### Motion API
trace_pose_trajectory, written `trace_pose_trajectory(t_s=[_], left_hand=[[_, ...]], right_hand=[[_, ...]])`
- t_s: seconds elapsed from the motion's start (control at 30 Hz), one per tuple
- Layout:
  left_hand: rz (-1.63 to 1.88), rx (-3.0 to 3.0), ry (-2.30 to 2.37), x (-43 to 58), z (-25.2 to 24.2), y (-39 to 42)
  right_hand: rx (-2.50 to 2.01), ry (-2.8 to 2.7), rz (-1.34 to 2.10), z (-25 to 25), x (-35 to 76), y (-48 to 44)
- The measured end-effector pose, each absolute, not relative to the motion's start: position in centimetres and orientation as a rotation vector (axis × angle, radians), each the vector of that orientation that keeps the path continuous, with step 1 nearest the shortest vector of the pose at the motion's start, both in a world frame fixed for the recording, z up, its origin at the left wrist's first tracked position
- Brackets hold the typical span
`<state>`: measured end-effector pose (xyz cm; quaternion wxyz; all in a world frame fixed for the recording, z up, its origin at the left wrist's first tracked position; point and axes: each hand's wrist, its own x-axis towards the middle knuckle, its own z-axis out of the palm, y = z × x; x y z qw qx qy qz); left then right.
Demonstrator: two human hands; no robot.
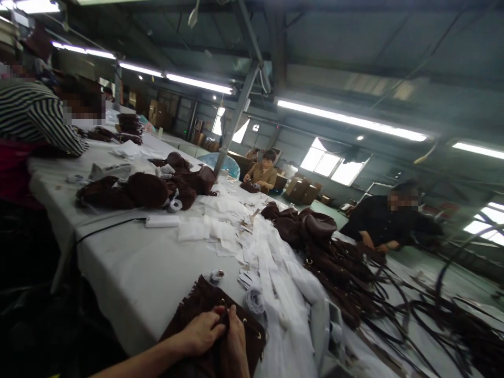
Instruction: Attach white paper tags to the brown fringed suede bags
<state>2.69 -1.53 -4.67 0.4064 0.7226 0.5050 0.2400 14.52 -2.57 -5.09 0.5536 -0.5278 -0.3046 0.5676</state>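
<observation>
A dark brown bag piece with a fringed edge [205,302] lies at the near edge of the white-covered table. Over it, my left hand [202,331] pinches a fold of the brown material, fingers closed. My right hand [235,336] is closed on the same fold from the other side, its thumb and fingers upright. Small gold-coloured metal fittings show on the piece near my fingers. What exactly lies between the fingertips is too small to make out. Just beyond the piece sits a small wrapped bit of hardware [216,275], with a roll of white tape [255,299] to its right.
Brown bags [145,189] are heaped farther back on the left, near a white power strip [162,221]. White paper sheets [228,226] and strips cover the middle. Brown bags [318,223] and long straps [409,315] lie right. Several people work around the table [126,268]; a post [236,123] rises behind.
</observation>
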Motion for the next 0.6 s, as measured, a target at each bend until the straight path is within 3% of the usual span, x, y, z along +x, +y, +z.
trace_pose_trajectory(t_s=[0.23,0.6], left_hand=[[0.642,1.766,1.405,3.6,-5.8,-0.3],[0.613,1.688,1.488,4.1,-6.6,2.0]], right_hand=[[-1.332,-0.919,1.199,-4.2,13.6,0.2],[-1.384,-0.998,1.185,-7.1,14.4,4.2]])
